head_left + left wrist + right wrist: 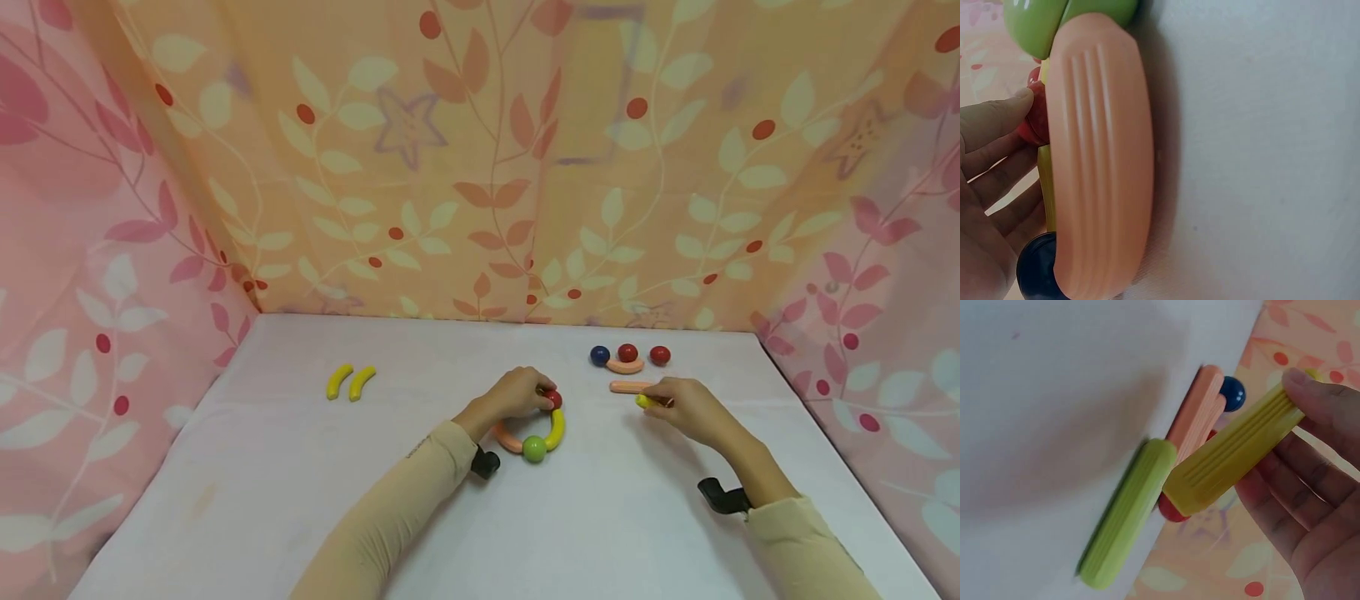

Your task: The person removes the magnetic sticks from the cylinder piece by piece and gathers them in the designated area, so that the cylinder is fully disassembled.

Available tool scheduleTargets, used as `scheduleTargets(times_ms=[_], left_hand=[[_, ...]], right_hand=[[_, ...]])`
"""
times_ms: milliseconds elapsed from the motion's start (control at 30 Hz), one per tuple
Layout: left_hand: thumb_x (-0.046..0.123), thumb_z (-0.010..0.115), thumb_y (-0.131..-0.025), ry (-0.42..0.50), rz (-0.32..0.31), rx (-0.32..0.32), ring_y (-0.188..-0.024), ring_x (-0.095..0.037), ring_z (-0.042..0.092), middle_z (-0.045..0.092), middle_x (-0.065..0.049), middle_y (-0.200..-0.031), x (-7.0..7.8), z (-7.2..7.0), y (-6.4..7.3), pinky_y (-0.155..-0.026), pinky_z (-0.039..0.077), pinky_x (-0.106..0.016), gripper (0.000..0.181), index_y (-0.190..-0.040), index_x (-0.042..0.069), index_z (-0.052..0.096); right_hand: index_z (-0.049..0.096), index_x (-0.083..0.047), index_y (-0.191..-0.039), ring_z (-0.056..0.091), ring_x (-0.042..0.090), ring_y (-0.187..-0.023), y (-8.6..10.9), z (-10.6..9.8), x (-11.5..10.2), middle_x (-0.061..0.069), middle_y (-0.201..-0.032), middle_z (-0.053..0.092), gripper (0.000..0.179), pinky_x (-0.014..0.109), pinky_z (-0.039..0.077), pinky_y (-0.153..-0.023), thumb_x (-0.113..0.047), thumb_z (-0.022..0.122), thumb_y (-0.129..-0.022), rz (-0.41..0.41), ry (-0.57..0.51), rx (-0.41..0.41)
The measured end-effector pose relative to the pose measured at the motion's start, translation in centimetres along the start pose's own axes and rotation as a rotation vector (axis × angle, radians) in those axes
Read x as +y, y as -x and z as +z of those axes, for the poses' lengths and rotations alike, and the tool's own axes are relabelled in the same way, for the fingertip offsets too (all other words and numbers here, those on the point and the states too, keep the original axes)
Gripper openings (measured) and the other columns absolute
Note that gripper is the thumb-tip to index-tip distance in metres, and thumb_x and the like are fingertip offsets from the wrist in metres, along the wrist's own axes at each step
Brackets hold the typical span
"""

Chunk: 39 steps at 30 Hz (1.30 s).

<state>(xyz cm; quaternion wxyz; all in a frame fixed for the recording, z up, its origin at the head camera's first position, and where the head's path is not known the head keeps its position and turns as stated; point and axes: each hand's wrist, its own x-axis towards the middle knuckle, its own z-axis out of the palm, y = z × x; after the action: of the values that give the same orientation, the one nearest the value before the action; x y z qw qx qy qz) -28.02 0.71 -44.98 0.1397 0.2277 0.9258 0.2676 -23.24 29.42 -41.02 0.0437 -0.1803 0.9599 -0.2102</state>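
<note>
My left hand (519, 393) pinches a red ball (553, 400) on a ring of toy connector pieces on the table. The ring includes a yellow curved stick (556, 430), a green ball (535, 449), a pink curved stick (1100, 162) and a dark blue ball (1038, 269); the blue ball is hidden in the head view. Between the thumb and fingers of my right hand (690, 410) is a yellow stick (1235, 450), raised above the table. Near it lie a pink straight stick (628, 387) and a green stick (1127, 515), which the hand hides in the head view.
Two yellow curved sticks (351, 383) lie at the left. At the back right are a blue ball (600, 356), a red ball (627, 353), another red ball (660, 355) and a pink curved stick (626, 367). Patterned curtains (495, 167) border the white table (262, 500).
</note>
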Motion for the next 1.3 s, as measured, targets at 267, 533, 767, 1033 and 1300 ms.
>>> scheduleTargets(times_ms=[267,533,767,1033,1300], left_hand=[[0.027,0.069,-0.091,-0.009,-0.007,0.001,-0.103,-0.013,0.06,0.07,0.0,-0.12,-0.1,0.2,-0.2,-0.092,0.049,-0.027,0.035,-0.124,0.016,0.068],[0.026,0.069,-0.091,0.012,-0.029,-0.002,-0.104,-0.013,0.06,0.069,0.0,-0.12,-0.1,0.3,-0.2,-0.092,0.049,-0.028,0.035,-0.124,0.016,0.068],[0.027,0.069,-0.091,0.008,-0.025,0.002,-0.106,-0.013,0.06,0.07,0.0,-0.12,0.0,0.3,-0.2,-0.093,0.049,-0.028,0.035,-0.124,0.016,0.068],[0.027,0.069,-0.091,-0.013,-0.02,0.008,-0.104,-0.013,0.059,0.07,0.001,-0.119,0.0,0.3,-0.2,-0.089,0.049,-0.026,0.034,-0.123,0.017,0.069],[0.027,0.069,-0.091,-0.001,-0.024,0.0,-0.103,-0.013,0.06,0.069,0.001,-0.12,0.1,0.2,0.0,-0.09,0.049,-0.027,0.035,-0.124,0.017,0.068]], right_hand=[[0.074,0.003,-0.101,0.063,0.022,-0.082,0.9,0.6,1.3,0.01,-0.091,0.072,0.019,0.049,0.054,-0.082,-0.007,0.071,-0.084,-0.001,0.097,-0.056],[0.074,0.002,-0.101,0.061,0.025,-0.084,1.1,1.2,2.0,0.01,-0.09,0.069,0.023,0.05,0.052,-0.084,-0.006,0.073,-0.08,0.071,0.148,-0.144],[0.073,0.003,-0.101,0.06,0.025,-0.088,1.2,1.7,2.3,0.012,-0.096,0.069,0.024,0.051,0.051,-0.086,-0.006,0.074,-0.079,0.126,0.153,-0.187],[0.073,0.003,-0.102,0.059,0.023,-0.086,1.3,1.6,2.1,0.012,-0.095,0.069,0.026,0.049,0.051,-0.084,-0.007,0.075,-0.078,0.129,0.149,-0.178],[0.073,0.004,-0.101,0.06,0.02,-0.083,1.4,1.7,2.1,0.008,-0.09,0.069,0.027,0.048,0.053,-0.082,-0.008,0.077,-0.078,0.128,0.122,-0.153]])
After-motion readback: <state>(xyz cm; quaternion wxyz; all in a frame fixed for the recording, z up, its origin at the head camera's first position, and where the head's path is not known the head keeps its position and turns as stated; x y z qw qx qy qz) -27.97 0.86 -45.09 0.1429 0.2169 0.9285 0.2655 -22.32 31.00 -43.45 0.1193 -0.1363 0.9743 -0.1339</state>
